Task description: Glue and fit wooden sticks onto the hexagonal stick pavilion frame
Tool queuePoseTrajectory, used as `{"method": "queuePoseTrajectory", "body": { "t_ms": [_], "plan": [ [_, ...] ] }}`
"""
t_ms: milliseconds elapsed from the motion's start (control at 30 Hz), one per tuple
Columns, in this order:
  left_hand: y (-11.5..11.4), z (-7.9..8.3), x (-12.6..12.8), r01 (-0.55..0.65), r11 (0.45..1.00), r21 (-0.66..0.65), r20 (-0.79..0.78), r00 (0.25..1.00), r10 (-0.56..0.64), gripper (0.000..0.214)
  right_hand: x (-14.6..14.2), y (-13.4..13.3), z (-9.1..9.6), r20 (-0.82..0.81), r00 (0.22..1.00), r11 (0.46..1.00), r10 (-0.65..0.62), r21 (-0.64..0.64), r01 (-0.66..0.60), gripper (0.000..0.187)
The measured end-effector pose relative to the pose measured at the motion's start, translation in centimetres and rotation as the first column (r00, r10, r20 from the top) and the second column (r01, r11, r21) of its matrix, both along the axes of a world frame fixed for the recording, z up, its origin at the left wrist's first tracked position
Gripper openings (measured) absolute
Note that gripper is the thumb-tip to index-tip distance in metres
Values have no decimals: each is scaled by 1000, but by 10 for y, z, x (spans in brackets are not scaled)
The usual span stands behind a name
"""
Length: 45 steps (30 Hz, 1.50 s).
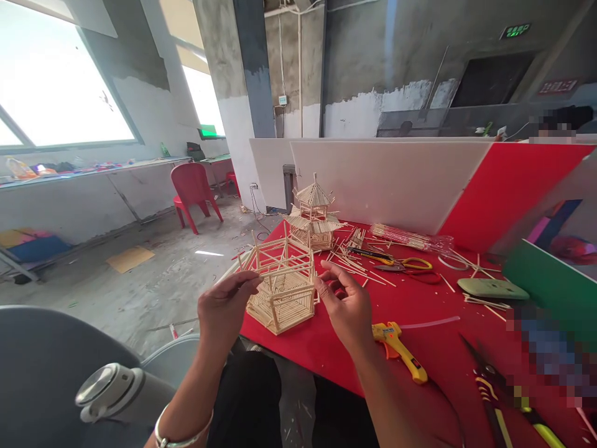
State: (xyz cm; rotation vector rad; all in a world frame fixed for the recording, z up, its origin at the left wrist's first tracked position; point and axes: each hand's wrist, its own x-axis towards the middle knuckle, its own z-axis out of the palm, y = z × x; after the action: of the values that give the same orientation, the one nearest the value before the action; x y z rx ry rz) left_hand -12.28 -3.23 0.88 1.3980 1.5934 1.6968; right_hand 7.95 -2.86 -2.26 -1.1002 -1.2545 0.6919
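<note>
A hexagonal frame of thin wooden sticks (293, 309), with a slatted floor and open upright sides, stands at the red table's near left edge. My left hand (222, 305) is closed in a pinch at the frame's left side, thumb and forefinger on the end of a thin wooden stick (284, 270). This stick lies level across the upper part of the frame, towards my right hand (347, 302). There, thumb and forefinger close around its other end beside a right-hand upright; the exact contact is hard to make out. Behind the frame rises a pagoda-shaped stick model (313, 214) with tiered roofs.
On the red table (336, 358) lie a yellow glue gun (398, 351), scissors (415, 266), loose sticks (359, 264), a bagged stick bundle (405, 238), a green case (492, 288) and dark-bladed shears (487, 373). A white partition (382, 180) borders the back. A lidded flask (125, 392) is lower left.
</note>
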Motion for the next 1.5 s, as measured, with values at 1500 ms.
{"method": "queuePoseTrajectory", "body": {
  "t_ms": [1500],
  "plan": [
    [-53,-43,176,691,693,-203,531,673,-516,45,230,-70,-61,865,491,836,-107,-189,515,32]
  ]
}}
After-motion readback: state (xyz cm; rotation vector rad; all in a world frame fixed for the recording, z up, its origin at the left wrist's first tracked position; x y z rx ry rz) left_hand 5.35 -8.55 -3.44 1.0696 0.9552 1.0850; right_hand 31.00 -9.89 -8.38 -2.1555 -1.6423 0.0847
